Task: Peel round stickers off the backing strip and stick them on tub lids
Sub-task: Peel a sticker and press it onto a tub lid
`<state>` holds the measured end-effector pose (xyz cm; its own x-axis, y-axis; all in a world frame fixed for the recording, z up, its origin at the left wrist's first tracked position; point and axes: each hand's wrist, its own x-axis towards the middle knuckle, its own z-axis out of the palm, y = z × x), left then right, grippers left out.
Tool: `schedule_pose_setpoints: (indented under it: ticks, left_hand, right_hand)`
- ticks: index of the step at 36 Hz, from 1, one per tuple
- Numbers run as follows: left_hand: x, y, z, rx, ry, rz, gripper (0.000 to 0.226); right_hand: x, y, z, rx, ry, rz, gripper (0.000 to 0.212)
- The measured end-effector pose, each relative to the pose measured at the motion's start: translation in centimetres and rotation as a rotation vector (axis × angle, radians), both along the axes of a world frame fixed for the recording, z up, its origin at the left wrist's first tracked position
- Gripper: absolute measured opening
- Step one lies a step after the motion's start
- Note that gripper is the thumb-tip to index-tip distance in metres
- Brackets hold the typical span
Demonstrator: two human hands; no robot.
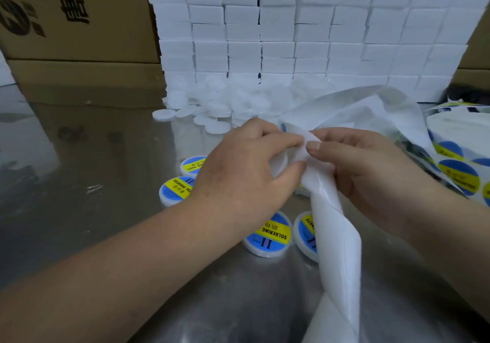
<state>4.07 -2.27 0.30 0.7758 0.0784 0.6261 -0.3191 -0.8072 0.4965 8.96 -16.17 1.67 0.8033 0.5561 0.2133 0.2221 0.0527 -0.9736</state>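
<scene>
Above the steel tabletop (106,157), near the scene's middle, the white backing strip (336,236) is pinched between both hands: the left hand (246,173) is closed on it and on a white tub partly hidden beneath the palm, while the right hand (371,167) is closed on the strip's upper fold with thumb and forefinger. Four stickered tubs (267,234) are seen on the table under the hands. Unlabelled white lids (212,114) are heaped farther back against stacked white boxes (291,32). A roll of blue-and-yellow stickers (458,173) lies at the right.
</scene>
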Motion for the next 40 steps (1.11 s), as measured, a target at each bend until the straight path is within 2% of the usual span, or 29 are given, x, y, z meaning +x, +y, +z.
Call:
schedule_pose_setpoints:
  ticks: [1,6,10,17,26,33,35,38,40]
  left_hand:
    - [-0.07,-0.05,-0.04,0.006,-0.003,-0.011,0.029]
    - [-0.17,-0.1,0.15,-0.008,-0.068,0.032,0.041]
    - [-0.03,0.17,0.13,-0.038,-0.028,0.039,0.03]
    - [-0.04,0.1,-0.03,-0.136,-0.025,0.008,0.012]
    - [0.13,-0.03,-0.14,-0.058,-0.068,0.063,0.02]
    - [0.05,0.15,-0.25,-0.114,-0.097,0.024,0.017]
    - [0.02,0.09,-0.23,-0.114,-0.099,0.024,0.015]
    - [0.04,0.15,-0.2,-0.114,-0.091,0.03,0.013]
    - [0.17,0.49,-0.03,-0.134,-0.089,0.046,0.016]
  right_hand:
    - [0.05,0.01,0.04,-0.009,0.001,-0.007,0.011]
    - [0.26,-0.04,0.14,-0.038,0.004,-0.05,0.023]
    - [0.28,-0.05,-0.02,-0.031,-0.005,-0.037,0.026]
    - [0.47,-0.36,-0.04,-0.056,-0.041,0.067,0.043]
    - [-0.17,-0.01,-0.31,-0.005,-0.056,0.066,0.028]
    - [-0.16,0.1,-0.18,-0.022,-0.097,0.036,0.022]
    - [-0.15,0.04,-0.19,-0.021,-0.107,0.048,0.012]
    - [-0.02,0.0,-0.37,-0.007,-0.112,0.033,0.027]
    - [0.09,-0.02,-0.42,0.0,-0.115,-0.011,0.03]
